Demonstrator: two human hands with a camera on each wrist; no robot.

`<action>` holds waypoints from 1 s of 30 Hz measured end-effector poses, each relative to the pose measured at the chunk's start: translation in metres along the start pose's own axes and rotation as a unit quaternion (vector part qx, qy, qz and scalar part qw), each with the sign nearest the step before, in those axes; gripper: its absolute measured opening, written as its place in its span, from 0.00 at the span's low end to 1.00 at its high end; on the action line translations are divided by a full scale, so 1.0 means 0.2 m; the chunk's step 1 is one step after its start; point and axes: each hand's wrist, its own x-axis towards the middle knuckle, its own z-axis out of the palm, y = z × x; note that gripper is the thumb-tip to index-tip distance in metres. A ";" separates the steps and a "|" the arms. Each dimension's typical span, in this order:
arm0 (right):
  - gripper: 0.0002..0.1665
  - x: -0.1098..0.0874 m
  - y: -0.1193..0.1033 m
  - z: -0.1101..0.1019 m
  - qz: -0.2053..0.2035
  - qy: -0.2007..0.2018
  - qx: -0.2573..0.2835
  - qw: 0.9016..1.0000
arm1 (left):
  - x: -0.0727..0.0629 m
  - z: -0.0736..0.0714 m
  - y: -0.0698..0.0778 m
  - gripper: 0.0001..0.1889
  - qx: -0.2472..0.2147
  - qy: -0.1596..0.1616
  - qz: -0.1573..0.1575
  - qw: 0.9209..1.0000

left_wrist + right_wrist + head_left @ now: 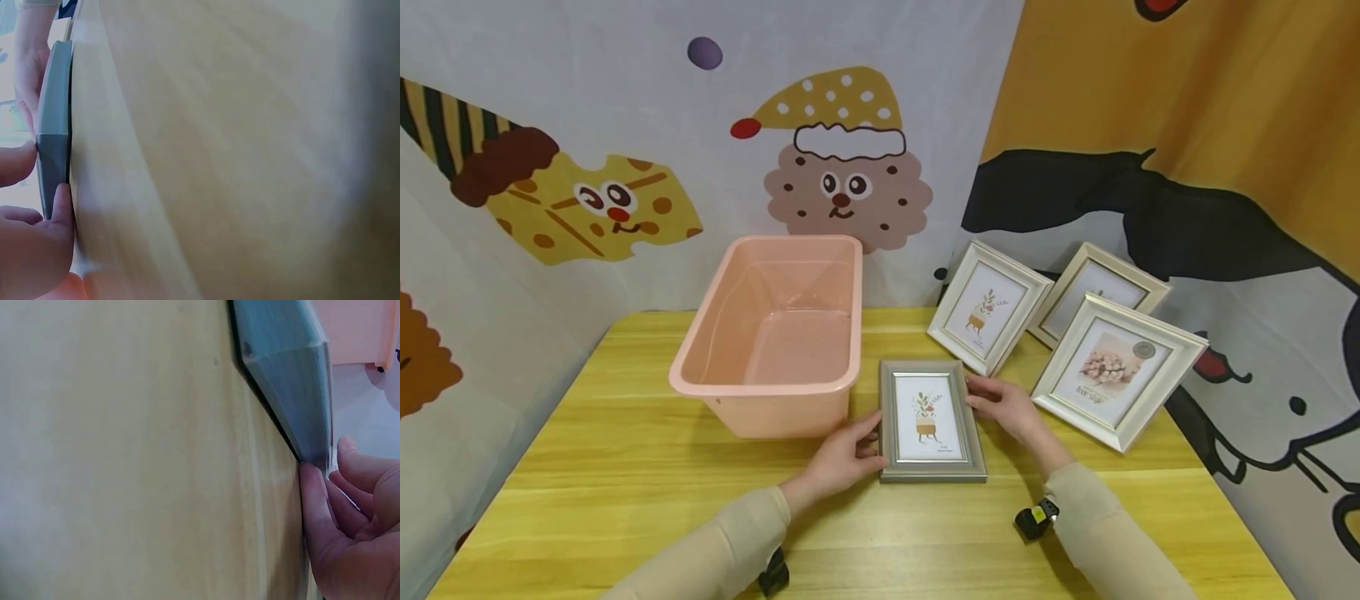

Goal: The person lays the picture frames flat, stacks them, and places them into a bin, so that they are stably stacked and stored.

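A grey picture frame with a potted-plant print lies face up, close over the table, between my two hands. My left hand holds its left side, thumb toward the near end and fingers along the edge. On the opposite side my right hand grips the edge near the far right corner. The left wrist view shows the frame's side with a thumb at its upper edge and a fingertip low against it. In the right wrist view, a fingertip meets the lower edge of the frame, with the thumb above.
Left of the frame stands a pink plastic basin. Three light picture frames stand at the right: one with a plant print, one partly hidden behind, one with a flower photo. A patterned cloth hangs behind the wooden table.
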 end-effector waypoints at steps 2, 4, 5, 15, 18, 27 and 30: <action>0.31 -0.01 0.01 0.00 0.000 -0.003 0.011 1.000 | 0.00 0.00 -0.01 0.39 -0.002 0.000 -0.003 1.000; 0.31 -0.02 0.01 0.00 -0.002 -0.008 0.021 1.000 | 0.00 0.00 -0.01 0.38 -0.005 0.000 0.000 1.000; 0.31 -0.02 0.01 0.01 -0.002 -0.008 0.028 1.000 | 0.00 0.00 -0.01 0.38 -0.005 -0.001 0.001 1.000; 0.31 -0.06 0.02 0.00 0.008 -0.015 0.060 0.998 | 0.01 0.00 -0.02 0.37 0.005 -0.007 0.004 1.000; 0.31 -0.07 0.02 -0.01 0.005 -0.021 0.068 0.997 | 0.01 0.00 -0.01 0.37 0.007 -0.007 -0.001 1.000; 0.35 -0.10 0.02 -0.08 -0.035 -0.035 0.061 0.997 | 0.00 -0.02 0.05 0.31 0.003 0.008 0.020 1.000; 0.34 -0.13 0.01 -0.11 -0.052 -0.034 0.051 0.997 | -0.01 -0.03 0.08 0.31 0.001 0.009 0.024 1.000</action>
